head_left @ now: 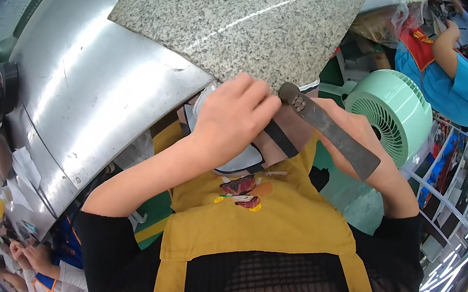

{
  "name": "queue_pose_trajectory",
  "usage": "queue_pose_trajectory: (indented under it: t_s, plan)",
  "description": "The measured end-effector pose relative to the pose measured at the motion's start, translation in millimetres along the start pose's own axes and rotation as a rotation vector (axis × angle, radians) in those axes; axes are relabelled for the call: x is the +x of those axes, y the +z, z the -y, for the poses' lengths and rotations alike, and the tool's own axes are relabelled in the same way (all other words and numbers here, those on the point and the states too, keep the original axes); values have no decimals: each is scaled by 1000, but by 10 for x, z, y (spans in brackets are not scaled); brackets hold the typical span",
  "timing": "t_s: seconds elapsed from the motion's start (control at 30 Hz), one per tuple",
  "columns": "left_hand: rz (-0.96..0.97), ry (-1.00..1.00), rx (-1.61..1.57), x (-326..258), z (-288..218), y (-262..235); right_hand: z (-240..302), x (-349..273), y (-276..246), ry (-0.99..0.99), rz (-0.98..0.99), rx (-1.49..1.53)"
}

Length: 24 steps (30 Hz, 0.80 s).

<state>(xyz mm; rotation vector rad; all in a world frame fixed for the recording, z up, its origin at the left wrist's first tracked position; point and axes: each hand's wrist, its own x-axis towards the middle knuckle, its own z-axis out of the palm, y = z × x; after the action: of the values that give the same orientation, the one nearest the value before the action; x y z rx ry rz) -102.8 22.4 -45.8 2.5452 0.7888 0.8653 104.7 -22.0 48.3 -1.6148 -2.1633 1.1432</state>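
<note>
My right hand [348, 122] is closed around a hammer [332, 127] with a long dark metal head. One end is rounded and the other flares out flat; its handle is hidden behind the head. Close by on the left, my left hand [235, 110] has its fingers curled and pressed together on a brownish-pink leather piece [286, 130] with a black strip and pale grey parts. That piece lies against the near corner of a speckled granite slab [253, 19], partly over my lap. The rounded hammer end sits just beside my left fingertips.
A shiny metal tabletop [89, 76] extends left of the slab, with a dark tape roll [6, 87] at its far left. A mint-green fan [392, 113] stands right of my right hand. Co-workers sit at far left and far right. A wire rack [451, 182] is lower right.
</note>
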Motion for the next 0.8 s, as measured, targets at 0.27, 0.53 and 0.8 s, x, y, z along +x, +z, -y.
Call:
queue_pose_trajectory:
  t_s: [0.27,0.53,0.8]
  plan:
    - [-1,-4,4,-91,19,-44,-19,-20,-20,45,29,-3]
    - [29,121,121,-134,42,-55,-32,-35,-9,-43,6,60]
    - [-29,95,144,-158,36,-27,1,-40,41,-48,-24,-13]
